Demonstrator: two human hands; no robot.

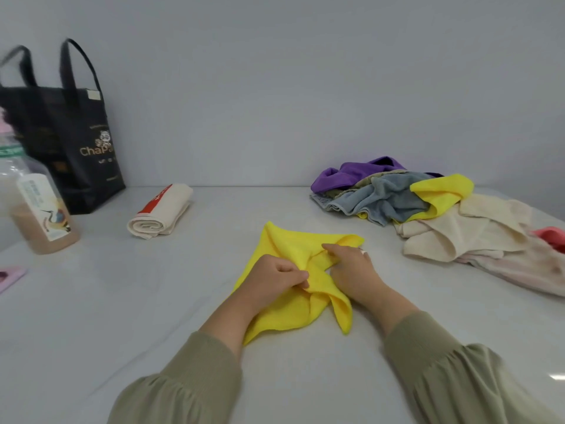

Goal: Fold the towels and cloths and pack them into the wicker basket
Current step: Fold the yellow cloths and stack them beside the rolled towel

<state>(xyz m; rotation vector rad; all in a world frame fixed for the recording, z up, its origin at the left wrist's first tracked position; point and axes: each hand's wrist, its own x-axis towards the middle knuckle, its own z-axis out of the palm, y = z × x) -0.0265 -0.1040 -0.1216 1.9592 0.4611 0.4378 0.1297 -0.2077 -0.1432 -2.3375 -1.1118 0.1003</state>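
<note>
Head view: a bottle (39, 206) is standing at nine o'clock on the white table (122, 301). A black bag (76, 154) is sitting behind it at ten o'clock. A rolled cream cloth (159, 212) is lying at eleven o'clock. In the middle, the yellow cloth (290, 316) is lying crumpled on the table. The left hand (275, 275) is pinching a fold of it with thumb and curled fingers. The right hand (351, 266), just beside, is gripping it with bent fingers. A pile of cloths (428, 215) is lying at two o'clock.
</note>
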